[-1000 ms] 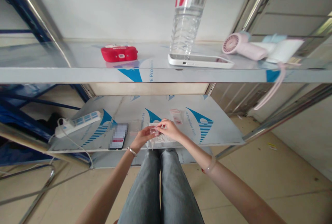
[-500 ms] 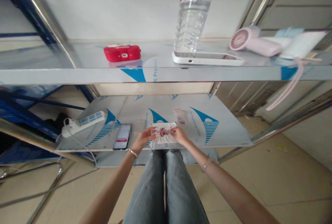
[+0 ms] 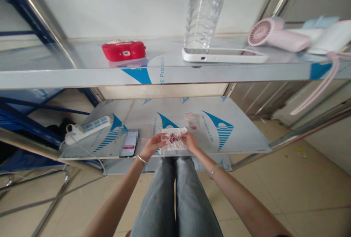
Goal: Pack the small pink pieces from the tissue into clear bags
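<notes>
Both hands meet over a white cloth or pouch at the front edge of the lower shelf. My left hand pinches a small clear ring-like piece between thumb and fingers. My right hand has its fingers closed at the cloth's right side, beside a small cluster of dark red beads. What the right fingers hold is too small to make out.
On the lower shelf lie a phone, a white power strip and small clear bags. The upper shelf carries a red case, a water bottle, a white phone and a pink hand fan.
The right hand has drawn away to the right from the left hand, uncovering the red beads on the cloth. The left hand keeps its pinch on the clear piece.
</notes>
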The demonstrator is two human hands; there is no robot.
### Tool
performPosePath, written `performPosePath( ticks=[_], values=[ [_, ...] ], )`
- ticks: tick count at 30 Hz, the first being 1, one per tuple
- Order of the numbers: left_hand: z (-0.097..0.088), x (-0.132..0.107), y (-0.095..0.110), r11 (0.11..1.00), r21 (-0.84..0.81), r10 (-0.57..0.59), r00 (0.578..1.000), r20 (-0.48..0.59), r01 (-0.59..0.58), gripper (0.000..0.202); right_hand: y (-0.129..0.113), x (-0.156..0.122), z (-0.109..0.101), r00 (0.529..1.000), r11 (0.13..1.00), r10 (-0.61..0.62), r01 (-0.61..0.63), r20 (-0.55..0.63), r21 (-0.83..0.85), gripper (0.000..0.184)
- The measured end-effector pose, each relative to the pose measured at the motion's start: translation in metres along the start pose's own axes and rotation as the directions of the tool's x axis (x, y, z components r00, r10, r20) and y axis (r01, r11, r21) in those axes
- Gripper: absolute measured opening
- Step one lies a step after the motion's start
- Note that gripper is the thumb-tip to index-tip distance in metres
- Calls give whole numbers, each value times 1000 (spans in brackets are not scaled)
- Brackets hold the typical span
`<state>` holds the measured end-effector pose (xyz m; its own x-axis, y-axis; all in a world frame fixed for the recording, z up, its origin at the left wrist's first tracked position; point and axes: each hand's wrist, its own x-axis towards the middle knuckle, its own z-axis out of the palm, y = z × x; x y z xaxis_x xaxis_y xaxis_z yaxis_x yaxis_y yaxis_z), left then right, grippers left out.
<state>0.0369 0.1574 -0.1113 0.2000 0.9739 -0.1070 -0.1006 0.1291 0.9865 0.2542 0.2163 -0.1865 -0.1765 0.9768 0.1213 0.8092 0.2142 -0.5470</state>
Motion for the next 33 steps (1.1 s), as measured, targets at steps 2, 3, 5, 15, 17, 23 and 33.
performPosePath(
  ticks=[2, 3, 5, 15, 17, 23, 33],
  values=[
    [0, 2, -2, 1000, 0, 4, 1000, 3, -4, 57, 0, 2, 2, 999, 1000, -8, 8, -34, 23, 15],
    [-1, 2, -2, 1000, -1, 3, 1000, 5, -3, 57, 0, 3, 2, 999, 999, -12, 14, -52, 38, 14],
    [-2, 3, -4, 1000, -2, -4, 1000, 6, 4, 57, -1, 5, 0, 997, 997, -11, 17, -77, 77, 12],
    [4, 17, -22, 997, -78, 3, 999, 34, 0, 56, -52, 7, -47, 959, 910, -204, 259, -195, 323, 10],
    [7, 18, -22, 997, -74, 29, 998, 54, -25, 55, -62, 4, -54, 957, 893, -275, 292, -98, 342, 12],
    [10, 15, -17, 997, -65, 39, 998, 56, -35, 55, -50, 9, -50, 966, 885, -255, 222, 27, 409, 17],
    [3, 2, -13, 998, -54, -23, 1000, -11, 22, 56, 12, 13, -6, 997, 995, 52, -56, 49, 81, 15]
  ],
)
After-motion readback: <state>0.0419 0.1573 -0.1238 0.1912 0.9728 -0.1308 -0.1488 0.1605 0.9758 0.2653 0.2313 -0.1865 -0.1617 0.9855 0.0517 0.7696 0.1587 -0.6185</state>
